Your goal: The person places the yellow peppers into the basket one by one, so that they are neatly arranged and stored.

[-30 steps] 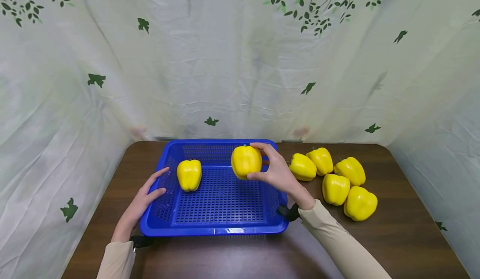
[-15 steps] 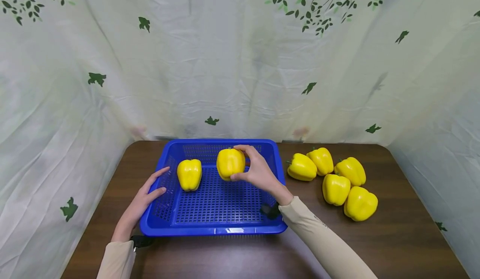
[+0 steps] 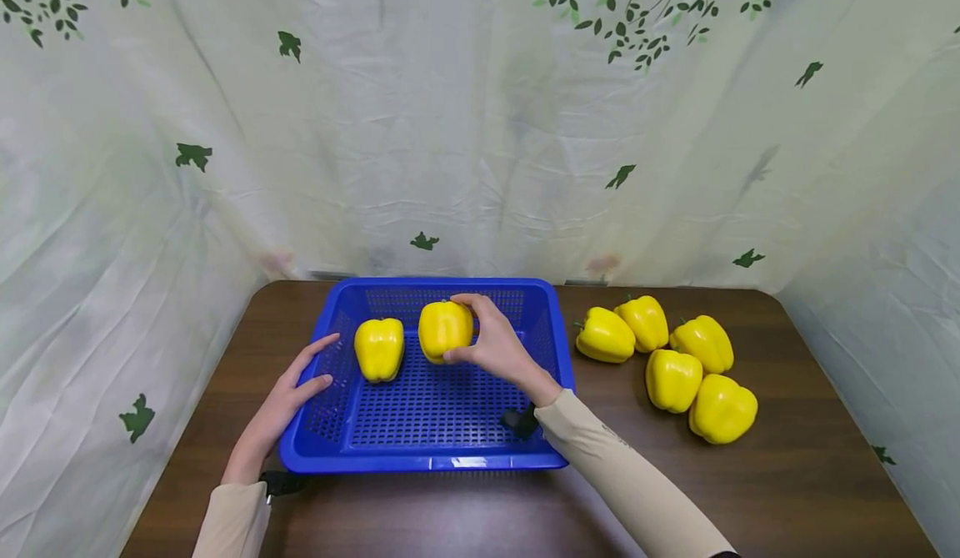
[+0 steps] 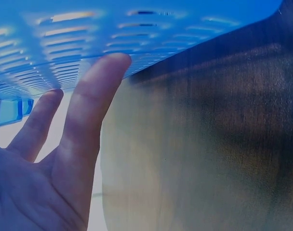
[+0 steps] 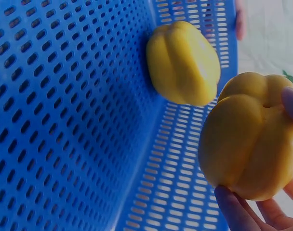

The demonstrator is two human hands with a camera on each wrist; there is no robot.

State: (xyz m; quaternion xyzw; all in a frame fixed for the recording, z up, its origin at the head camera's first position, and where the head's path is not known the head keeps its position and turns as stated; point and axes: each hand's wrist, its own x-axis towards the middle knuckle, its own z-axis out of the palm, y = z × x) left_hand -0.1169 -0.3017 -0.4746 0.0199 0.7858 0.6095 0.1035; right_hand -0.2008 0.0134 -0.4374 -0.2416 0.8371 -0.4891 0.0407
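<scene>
My right hand [image 3: 501, 348] holds a yellow bell pepper [image 3: 444, 329] between thumb and fingers, inside the blue basket [image 3: 352, 463]. In the right wrist view the held bell pepper [image 5: 247, 139] shows its lobed end and appears raised off the basket floor. Another yellow bell pepper [image 3: 378, 349] sits in the basket's left part, beside the held one. On the basket's left side rests my left hand [image 3: 279, 408], its fingers extended. The left wrist view has the left hand [image 4: 55, 163] with straight fingers against the slotted outer wall of the basket [image 4: 151, 33].
Several yellow bell peppers [image 3: 673, 380] lie grouped on the brown wooden table [image 3: 817, 475], right of the basket. A pale curtain [image 3: 480, 141] with leaf prints hangs behind and at both sides of the table.
My right hand has carried the held bell pepper leftward and slightly lower over the basket, closer to the other pepper. The left hand has stayed in place.
</scene>
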